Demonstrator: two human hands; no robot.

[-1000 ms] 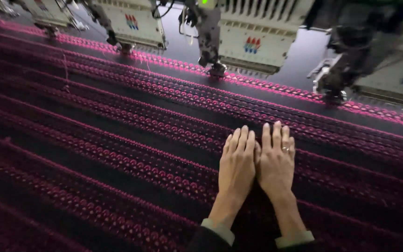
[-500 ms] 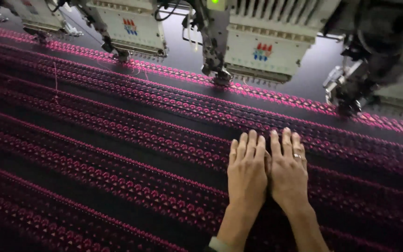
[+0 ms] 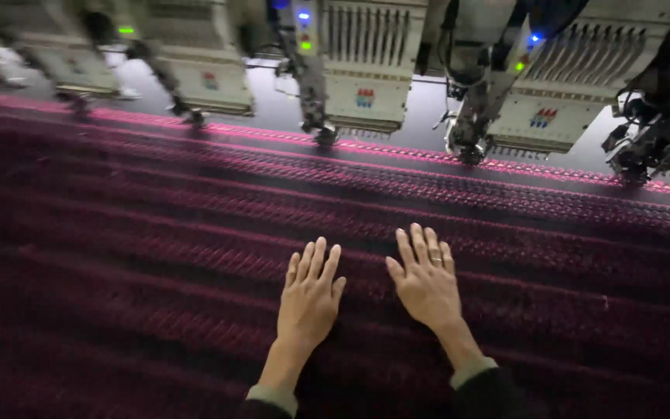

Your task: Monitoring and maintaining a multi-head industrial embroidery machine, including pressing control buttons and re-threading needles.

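Head view looks down on a wide stretch of dark fabric (image 3: 118, 256) worked with raised rows of pink-red stitching that run from the near left toward the far right. It fills the scene from the near edge up to the machines at the far side.

At the far left, a blurred row of pale embroidery heads (image 3: 79, 54) hangs over the cloth, small green lights showing on them. Near the middle, the left hand (image 3: 309, 299) lies palm down on the fabric, fingers spread flat and holding nothing, a light cuff under a dark sleeve at the wrist. Just beside it, with a small gap between the thumbs, the right hand (image 3: 426, 283) rests the same way, open and flat against the stitched rows, gripping nothing. A ring (image 3: 436, 260) sits on one of its fingers.

Above the hands at the far side, a sharper embroidery head (image 3: 362, 66) with a row of needle bars stands over the cloth. To its right another head (image 3: 560, 93) shows a blue light, and at the far right edge a darker mechanism (image 3: 645, 147) reaches down close to the cloth.
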